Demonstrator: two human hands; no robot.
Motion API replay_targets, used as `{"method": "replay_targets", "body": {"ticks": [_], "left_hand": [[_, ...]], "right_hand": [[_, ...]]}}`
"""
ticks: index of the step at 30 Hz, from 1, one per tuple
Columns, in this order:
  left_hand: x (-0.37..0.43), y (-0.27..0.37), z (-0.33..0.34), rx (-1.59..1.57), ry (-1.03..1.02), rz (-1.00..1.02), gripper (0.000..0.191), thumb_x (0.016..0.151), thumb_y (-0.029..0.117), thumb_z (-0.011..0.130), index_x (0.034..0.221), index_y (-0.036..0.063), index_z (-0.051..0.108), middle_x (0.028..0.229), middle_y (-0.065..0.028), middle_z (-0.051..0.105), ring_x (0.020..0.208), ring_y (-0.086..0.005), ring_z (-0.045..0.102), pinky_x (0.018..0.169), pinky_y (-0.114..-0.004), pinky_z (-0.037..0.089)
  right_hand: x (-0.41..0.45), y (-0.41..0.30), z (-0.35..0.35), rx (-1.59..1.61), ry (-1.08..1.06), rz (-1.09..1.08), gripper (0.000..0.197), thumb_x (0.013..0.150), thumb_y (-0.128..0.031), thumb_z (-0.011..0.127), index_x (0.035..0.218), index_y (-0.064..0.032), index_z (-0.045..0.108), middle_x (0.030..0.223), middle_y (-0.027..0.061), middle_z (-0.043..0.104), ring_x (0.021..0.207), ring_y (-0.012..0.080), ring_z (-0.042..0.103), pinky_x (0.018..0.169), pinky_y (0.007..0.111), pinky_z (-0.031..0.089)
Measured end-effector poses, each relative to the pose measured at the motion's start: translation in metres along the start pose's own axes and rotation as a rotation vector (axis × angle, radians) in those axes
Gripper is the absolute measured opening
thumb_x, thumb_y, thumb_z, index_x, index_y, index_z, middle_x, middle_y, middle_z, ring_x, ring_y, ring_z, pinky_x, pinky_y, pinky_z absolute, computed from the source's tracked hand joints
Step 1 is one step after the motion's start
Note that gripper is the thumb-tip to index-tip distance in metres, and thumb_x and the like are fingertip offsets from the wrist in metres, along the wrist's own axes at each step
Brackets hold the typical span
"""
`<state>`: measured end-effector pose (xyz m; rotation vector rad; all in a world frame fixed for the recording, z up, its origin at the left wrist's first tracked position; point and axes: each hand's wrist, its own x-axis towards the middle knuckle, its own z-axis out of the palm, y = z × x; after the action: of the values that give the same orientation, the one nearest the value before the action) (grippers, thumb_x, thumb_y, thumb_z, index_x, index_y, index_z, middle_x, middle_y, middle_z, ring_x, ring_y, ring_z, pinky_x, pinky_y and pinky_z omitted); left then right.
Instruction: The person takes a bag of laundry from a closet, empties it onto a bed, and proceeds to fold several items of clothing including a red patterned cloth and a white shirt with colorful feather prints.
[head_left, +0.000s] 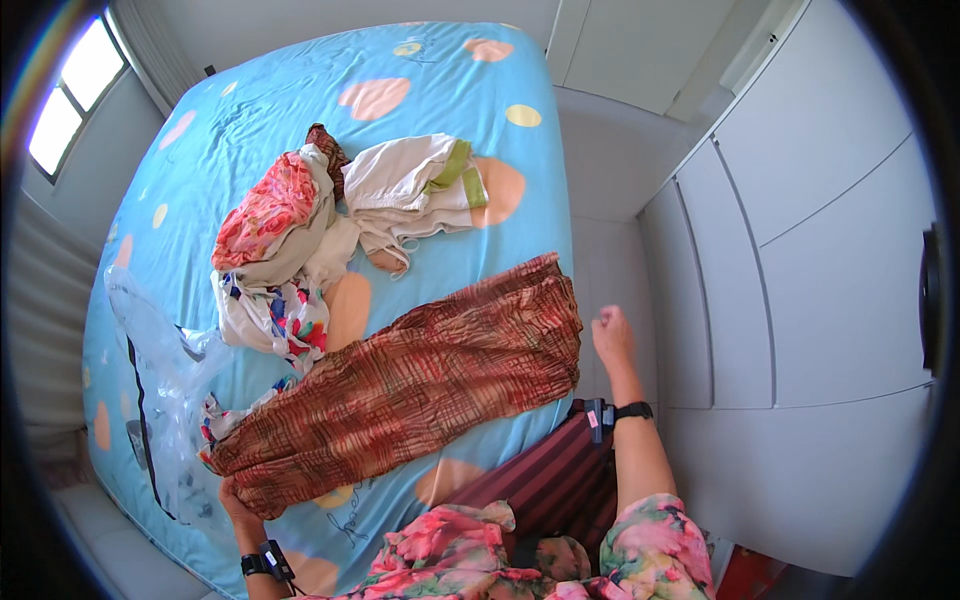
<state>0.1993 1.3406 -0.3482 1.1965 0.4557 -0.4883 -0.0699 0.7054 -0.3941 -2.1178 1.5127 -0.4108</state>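
Note:
A red-brown patterned cloth garment (420, 375) lies stretched across the near part of the bed. My left hand (241, 510) is at its lower left end, its fingers partly hidden by the fabric and seeming to grip the edge. To the right of the garment's other end, past the bed's edge, my right hand (611, 330) is raised with fingers curled and holds nothing visible. Beyond the garment lie a white garment with green trim (405, 176), a pink floral cloth (270, 210) on beige fabric, and a white cloth with colourful print (277, 311).
The bed (277, 97) has a blue sheet with orange and yellow shapes. A clear plastic bag with a dark zip (169, 397) lies at its left side. Grey cabinets (832, 300) stand to the right across a narrow floor strip (615, 255). A window (75, 94) is at upper left.

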Motion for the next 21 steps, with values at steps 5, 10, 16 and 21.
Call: {"method": "replay_targets", "body": {"ticks": [5, 10, 16, 21], "left_hand": [[0.004, 0.000, 0.000, 0.003, -0.085, -0.042, 0.036, 0.077, 0.024, 0.045, 0.103, 0.0012, 0.055, 0.099, -0.0111, 0.062, 0.085, -0.0252, 0.061, 0.078, -0.036, 0.050], [-0.013, 0.007, -0.003, 0.042, -0.003, 0.009, 0.036, 0.076, 0.022, 0.046, 0.104, 0.0004, 0.054, 0.100, -0.0117, 0.061, 0.087, -0.0255, 0.060, 0.079, -0.037, 0.049], [-0.018, 0.005, 0.014, 0.069, -0.064, -0.052, 0.033, 0.082, 0.023, 0.046, 0.107, 0.0012, 0.053, 0.100, -0.0101, 0.061, 0.090, -0.0247, 0.059, 0.083, -0.037, 0.046], [-0.006, -0.002, 0.019, 0.248, -0.002, 0.052, 0.033, 0.080, 0.012, 0.051, 0.110, 0.0007, 0.051, 0.101, -0.0085, 0.060, 0.088, -0.0231, 0.060, 0.081, -0.035, 0.048]], "right_hand": [[0.037, -0.054, 0.034, 0.181, -0.046, -0.165, 0.029, 0.078, -0.022, 0.054, 0.102, -0.0061, 0.055, 0.096, 0.0147, 0.060, 0.091, 0.0318, 0.056, 0.078, 0.040, 0.044], [0.041, -0.092, 0.035, -0.317, -0.137, -0.174, 0.046, 0.083, -0.036, 0.048, 0.123, -0.0127, 0.044, 0.123, 0.0132, 0.046, 0.114, 0.0320, 0.041, 0.090, 0.049, 0.035], [0.035, -0.039, 0.036, -0.085, -0.209, 0.114, 0.047, 0.085, -0.043, 0.041, 0.112, -0.0060, 0.049, 0.103, 0.0223, 0.057, 0.096, 0.0385, 0.053, 0.083, 0.048, 0.041], [0.024, -0.002, 0.023, -0.278, -0.192, -0.078, 0.039, 0.084, -0.038, 0.046, 0.088, -0.0007, 0.057, 0.087, 0.0242, 0.059, 0.082, 0.0411, 0.056, 0.071, 0.047, 0.044]]}}
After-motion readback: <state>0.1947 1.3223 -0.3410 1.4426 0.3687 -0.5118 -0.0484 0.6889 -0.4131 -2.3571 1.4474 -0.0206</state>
